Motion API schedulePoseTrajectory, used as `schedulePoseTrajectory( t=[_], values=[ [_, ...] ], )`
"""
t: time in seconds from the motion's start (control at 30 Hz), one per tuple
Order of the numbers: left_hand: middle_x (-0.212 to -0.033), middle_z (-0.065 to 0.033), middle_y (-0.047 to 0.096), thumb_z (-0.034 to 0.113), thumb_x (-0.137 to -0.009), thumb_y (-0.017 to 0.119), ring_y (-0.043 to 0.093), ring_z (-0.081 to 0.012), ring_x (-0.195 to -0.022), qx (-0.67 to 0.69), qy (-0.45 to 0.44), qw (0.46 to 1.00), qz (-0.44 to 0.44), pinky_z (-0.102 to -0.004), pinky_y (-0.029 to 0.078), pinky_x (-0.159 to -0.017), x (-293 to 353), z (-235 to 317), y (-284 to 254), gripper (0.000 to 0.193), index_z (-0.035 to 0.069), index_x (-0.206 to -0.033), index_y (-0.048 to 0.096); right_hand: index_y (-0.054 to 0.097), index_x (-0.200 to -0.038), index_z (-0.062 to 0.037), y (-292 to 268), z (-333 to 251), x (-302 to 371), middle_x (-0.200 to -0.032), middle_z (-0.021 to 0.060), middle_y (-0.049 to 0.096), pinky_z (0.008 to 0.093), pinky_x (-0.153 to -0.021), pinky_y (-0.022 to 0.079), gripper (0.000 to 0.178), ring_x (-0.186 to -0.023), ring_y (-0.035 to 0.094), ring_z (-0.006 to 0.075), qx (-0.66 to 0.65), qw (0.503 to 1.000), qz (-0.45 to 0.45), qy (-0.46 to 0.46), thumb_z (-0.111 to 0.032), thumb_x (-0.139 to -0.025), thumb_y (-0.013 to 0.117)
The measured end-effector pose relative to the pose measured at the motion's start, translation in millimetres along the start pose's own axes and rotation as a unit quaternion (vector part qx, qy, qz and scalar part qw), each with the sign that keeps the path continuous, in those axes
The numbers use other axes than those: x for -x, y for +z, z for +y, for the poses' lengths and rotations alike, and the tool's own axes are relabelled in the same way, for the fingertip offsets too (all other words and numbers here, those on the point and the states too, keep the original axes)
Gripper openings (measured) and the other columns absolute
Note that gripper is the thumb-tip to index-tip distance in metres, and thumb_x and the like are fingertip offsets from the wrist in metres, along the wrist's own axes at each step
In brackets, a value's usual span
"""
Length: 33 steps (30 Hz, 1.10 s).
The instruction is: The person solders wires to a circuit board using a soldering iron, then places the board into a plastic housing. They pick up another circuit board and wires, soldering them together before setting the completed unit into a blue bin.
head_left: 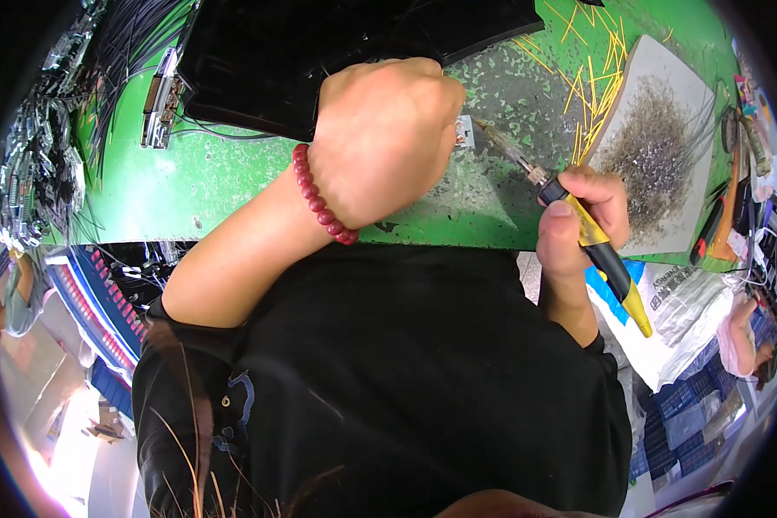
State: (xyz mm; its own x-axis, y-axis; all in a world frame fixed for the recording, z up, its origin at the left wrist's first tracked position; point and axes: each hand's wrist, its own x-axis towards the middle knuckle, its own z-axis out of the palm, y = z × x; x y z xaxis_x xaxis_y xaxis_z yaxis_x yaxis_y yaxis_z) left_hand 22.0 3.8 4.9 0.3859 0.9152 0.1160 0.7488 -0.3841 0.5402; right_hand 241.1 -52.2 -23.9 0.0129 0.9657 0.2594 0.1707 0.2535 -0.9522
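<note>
- Gripping a yellow-and-black, pen-shaped soldering iron (591,229): right hand (611,207), wrapped closely around it.
- Small silver-white part (465,131): just beside the iron's tip (502,145); contact not determinable.
- Left hand (388,142): curled, left of the iron; contents cannot be told.
- Thin yellow wires (613,85): beyond the iron.
- Grey board (654,59) with dark debris (652,147): right of the iron.

There is one soldering iron (607,262), one bracelet (317,205), one grey board (654,60).
</note>
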Motion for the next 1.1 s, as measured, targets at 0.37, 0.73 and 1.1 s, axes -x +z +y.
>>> schedulePoseTrajectory(
  t=[0.37,0.73,1.1],
  values=[
    [-0.062,-0.0057,0.053,0.004,-0.068,0.065,0.056,-0.0257,-0.055,-0.015,0.023,0.998,0.056,-0.0348,0.044,-0.048,5,3,5,0.01,0.006,-0.063,0.056,0.059,-0.086,0.0001,-2,-12,-3,-0.066,0.0112,0.059,0.0267,-0.052,0.044,0.023,-0.053,0.054,0.0173,0.092,0.993,-0.068,-0.019,-0.013,-0.071,0.072],
    [-0.061,-0.0056,0.054,0.004,-0.068,0.065,0.057,-0.0256,-0.054,-0.011,0.015,0.998,0.051,-0.0352,0.044,-0.046,5,1,6,0.011,0.006,-0.063,0.056,0.057,-0.087,0.0029,3,-5,-7,-0.068,0.0092,0.056,0.0252,-0.052,0.04,0.025,-0.056,0.049,0.0132,0.076,0.991,-0.072,-0.08,-0.015,-0.076,0.07],
    [-0.062,-0.0053,0.055,0.005,-0.068,0.065,0.058,-0.0252,-0.056,-0.016,0.005,0.999,0.037,-0.0349,0.045,-0.047,4,2,5,0.01,0.006,-0.064,0.057,0.058,-0.088,0.0021,1,-2,-3,-0.061,0.0075,0.053,0.0243,-0.047,0.037,0.024,-0.05,0.048,0.0128,0.053,0.994,-0.029,-0.09,-0.014,-0.075,0.071]
  ],
)
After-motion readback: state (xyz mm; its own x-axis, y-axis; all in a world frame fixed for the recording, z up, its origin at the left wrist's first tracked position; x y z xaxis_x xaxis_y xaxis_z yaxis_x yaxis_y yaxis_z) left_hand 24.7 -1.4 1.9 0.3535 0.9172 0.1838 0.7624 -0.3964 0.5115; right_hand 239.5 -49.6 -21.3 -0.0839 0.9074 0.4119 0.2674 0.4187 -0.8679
